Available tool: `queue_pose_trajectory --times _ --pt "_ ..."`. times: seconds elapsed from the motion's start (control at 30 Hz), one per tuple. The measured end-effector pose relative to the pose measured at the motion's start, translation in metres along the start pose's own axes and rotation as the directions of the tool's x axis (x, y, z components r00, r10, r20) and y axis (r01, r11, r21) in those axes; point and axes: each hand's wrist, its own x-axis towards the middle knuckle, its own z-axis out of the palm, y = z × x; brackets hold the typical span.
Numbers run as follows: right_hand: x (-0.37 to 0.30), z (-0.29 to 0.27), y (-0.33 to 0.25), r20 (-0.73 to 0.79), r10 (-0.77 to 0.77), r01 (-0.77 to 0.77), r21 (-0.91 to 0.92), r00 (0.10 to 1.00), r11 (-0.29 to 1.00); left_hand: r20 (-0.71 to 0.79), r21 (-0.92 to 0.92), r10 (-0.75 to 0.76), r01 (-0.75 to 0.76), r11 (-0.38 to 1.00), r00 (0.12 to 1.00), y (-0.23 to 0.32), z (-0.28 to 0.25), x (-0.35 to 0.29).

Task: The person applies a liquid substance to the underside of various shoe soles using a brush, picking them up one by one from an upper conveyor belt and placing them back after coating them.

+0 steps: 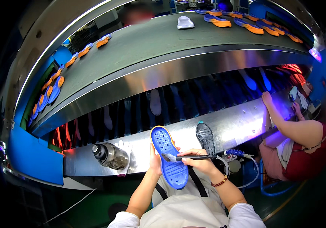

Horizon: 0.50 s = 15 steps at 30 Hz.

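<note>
A blue shoe sole (172, 173) with an orange rim at its far end stands tilted up in front of my apron. My left hand (155, 161) is closed around its left edge, with fingertips showing at the right edge. In my right hand (199, 162) is a black-handled brush (195, 157), and its pale bristles meet the inner face of the sole near the middle. A clear hose runs by my right wrist. Beyond my right hand, a dark sole-shaped piece (204, 137) lies on the metal ledge (184, 131).
A dark bottle (111, 156) lies on the ledge at left beside a white glove (124, 146). Sole-shaped pieces ride a lower lit conveyor (125, 114). Blue-orange soles (218, 21) sit on the upper green belt (144, 41). A co-worker (303, 144) sits at right, one arm reaching to the lower conveyor.
</note>
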Motion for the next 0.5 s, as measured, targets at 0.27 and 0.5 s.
queue_pose_trajectory --times 0.27,0.5 --pt "-0.010 0.002 0.021 -0.044 -0.100 0.104 0.106 0.994 0.989 0.006 0.021 -0.007 0.007 1.000 1.000 -0.006 0.000 -0.007" --pt "-0.010 0.003 0.025 -0.056 -0.124 0.131 0.161 0.991 0.978 -0.102 0.036 0.038 -0.035 0.999 0.994 -0.013 0.005 -0.006"
